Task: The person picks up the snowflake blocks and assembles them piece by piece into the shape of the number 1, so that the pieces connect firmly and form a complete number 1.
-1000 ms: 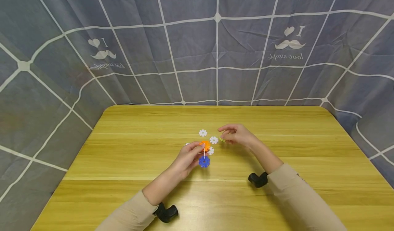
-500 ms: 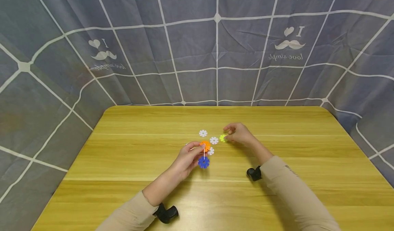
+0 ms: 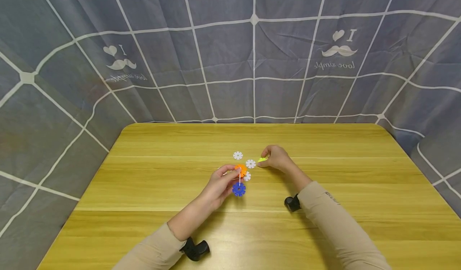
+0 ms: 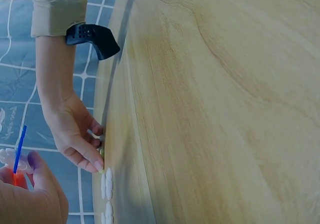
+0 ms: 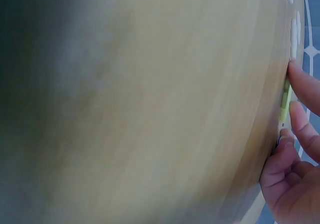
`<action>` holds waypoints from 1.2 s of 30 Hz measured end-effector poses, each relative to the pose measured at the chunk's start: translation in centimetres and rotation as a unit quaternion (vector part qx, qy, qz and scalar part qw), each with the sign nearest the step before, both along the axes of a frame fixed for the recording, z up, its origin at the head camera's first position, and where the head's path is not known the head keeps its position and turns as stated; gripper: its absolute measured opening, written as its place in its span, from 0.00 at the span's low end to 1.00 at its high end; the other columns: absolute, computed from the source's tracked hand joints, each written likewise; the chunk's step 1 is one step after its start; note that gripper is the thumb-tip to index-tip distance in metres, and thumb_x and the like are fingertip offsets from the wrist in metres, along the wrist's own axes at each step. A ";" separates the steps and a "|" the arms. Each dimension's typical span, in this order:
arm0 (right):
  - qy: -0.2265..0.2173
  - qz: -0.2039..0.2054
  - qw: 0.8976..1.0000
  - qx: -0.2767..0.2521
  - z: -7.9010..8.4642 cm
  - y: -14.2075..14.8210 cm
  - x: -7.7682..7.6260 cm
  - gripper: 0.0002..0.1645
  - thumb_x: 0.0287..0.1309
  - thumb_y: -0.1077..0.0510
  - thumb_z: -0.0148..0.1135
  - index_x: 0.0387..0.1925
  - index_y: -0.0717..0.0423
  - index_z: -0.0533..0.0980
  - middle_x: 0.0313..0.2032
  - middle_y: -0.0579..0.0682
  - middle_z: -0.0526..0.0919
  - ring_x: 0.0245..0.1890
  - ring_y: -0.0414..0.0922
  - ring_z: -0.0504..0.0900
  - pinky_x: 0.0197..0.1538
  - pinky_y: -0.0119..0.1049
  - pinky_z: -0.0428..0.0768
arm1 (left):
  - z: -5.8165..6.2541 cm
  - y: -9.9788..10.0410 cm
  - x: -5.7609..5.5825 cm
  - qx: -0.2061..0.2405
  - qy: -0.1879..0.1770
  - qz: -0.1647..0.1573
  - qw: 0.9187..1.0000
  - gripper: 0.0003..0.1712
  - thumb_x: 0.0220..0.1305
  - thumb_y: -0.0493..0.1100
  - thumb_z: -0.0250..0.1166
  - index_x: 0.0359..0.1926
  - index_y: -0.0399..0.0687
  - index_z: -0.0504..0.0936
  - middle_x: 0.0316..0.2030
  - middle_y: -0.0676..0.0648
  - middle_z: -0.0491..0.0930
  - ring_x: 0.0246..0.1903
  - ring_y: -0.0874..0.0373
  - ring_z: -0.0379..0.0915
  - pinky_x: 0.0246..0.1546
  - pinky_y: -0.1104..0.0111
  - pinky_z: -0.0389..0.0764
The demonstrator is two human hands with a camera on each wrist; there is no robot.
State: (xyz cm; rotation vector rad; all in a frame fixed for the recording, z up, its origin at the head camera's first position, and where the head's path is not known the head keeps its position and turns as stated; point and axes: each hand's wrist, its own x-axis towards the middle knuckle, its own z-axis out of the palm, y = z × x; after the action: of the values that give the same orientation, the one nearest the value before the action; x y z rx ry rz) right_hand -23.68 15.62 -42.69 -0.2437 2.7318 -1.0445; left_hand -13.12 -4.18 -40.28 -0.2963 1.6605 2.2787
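Between thumb and fingers, my left hand (image 3: 219, 186) holds a small assembly of notched plastic snowflake discs. It shows an orange disc (image 3: 241, 170), a blue disc (image 3: 239, 189) lower down, and a white disc (image 3: 239, 178) seen edge-on between them. My right hand (image 3: 277, 158) is down at the table, pinching a yellow-green disc (image 3: 263, 160). In the right wrist view the fingertips lie against this disc (image 5: 286, 102), seen edge-on. Loose white discs lie close by: one at the back (image 3: 237, 155), one beside the yellow-green disc (image 3: 250, 164), and one partly hidden behind the orange disc (image 3: 247, 176).
The wooden table (image 3: 162, 142) ends at the back against a grey curtain (image 3: 230, 62) with white grid lines. A black wrist-worn device sits under each forearm, left (image 3: 195, 249) and right (image 3: 292, 203).
My right hand has come round the yellow-green disc from above, its fingers closing in to pinch it. The left hand and its assembly have hardly moved.
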 end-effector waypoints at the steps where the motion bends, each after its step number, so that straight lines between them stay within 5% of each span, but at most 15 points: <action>1: -0.001 -0.003 1.000 0.003 0.0 0.0 0.0 0.20 0.41 0.58 0.76 0.33 0.64 0.75 0.27 0.52 0.72 0.30 0.46 0.68 0.33 0.35 0.68 | 0.0 0.0 0.0 0.001 0.000 0.000 1.000 0.03 0.64 0.38 0.60 0.37 0.43 0.76 0.31 0.49 0.77 0.28 0.62 0.78 0.25 0.79 0.76; 16: 0.014 0.005 1.000 -0.010 -0.2 0.4 0.5 0.20 0.41 0.60 0.76 0.31 0.62 0.73 0.23 0.50 0.66 0.25 0.45 0.65 0.30 0.34 0.64 | 0.0 -0.1 0.0 0.000 -0.006 0.002 1.000 0.02 0.64 0.38 0.60 0.36 0.44 0.75 0.31 0.49 0.77 0.29 0.62 0.78 0.23 0.79 0.75; 25: -0.029 0.009 0.995 -0.096 -0.2 1.3 0.6 0.07 0.50 0.67 0.67 0.30 0.66 0.75 0.18 0.49 0.72 0.16 0.41 0.69 0.23 0.31 0.74 | -0.1 -0.1 0.0 0.002 -0.003 0.000 1.000 0.02 0.63 0.38 0.60 0.35 0.44 0.75 0.31 0.49 0.76 0.29 0.62 0.78 0.23 0.80 0.74; 36: -0.070 0.018 0.982 -0.175 0.6 1.6 0.9 0.10 0.58 0.68 0.60 0.39 0.73 0.76 0.23 0.52 0.77 0.19 0.40 0.72 0.23 0.28 0.74 | 0.0 -0.2 0.0 -0.008 -0.007 -0.004 1.000 0.04 0.63 0.38 0.61 0.37 0.43 0.75 0.31 0.49 0.77 0.30 0.61 0.79 0.22 0.80 0.74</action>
State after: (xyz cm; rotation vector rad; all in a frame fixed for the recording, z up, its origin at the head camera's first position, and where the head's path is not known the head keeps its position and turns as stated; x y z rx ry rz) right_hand -22.80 17.18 -42.11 -0.2610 2.3982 -1.4678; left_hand -13.13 -4.36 -40.30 -0.3082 1.6708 2.2533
